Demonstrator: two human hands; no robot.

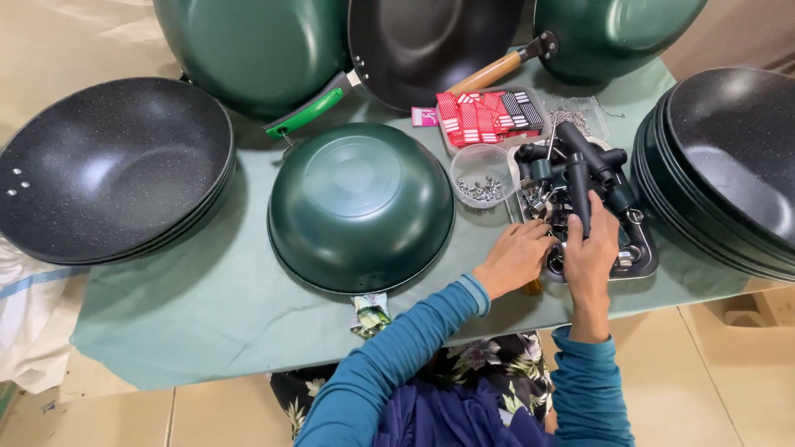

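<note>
My right hand (591,251) grips a black pan handle (577,186) that stands upright out of a metal tray (648,263) full of black handles and metal fittings. My left hand (517,254) reaches into the tray's left side, its fingers curled among small metal parts; what it holds I cannot tell. A green wok (360,207) lies upside down on the green cloth just left of both hands. Both sleeves are blue.
A stack of black woks (112,170) sits at left and another stack (729,165) at right. Green pans with handles (315,108) lie at the back. A clear bowl of screws (483,175) and a tray of red packets (484,116) stand behind the hands.
</note>
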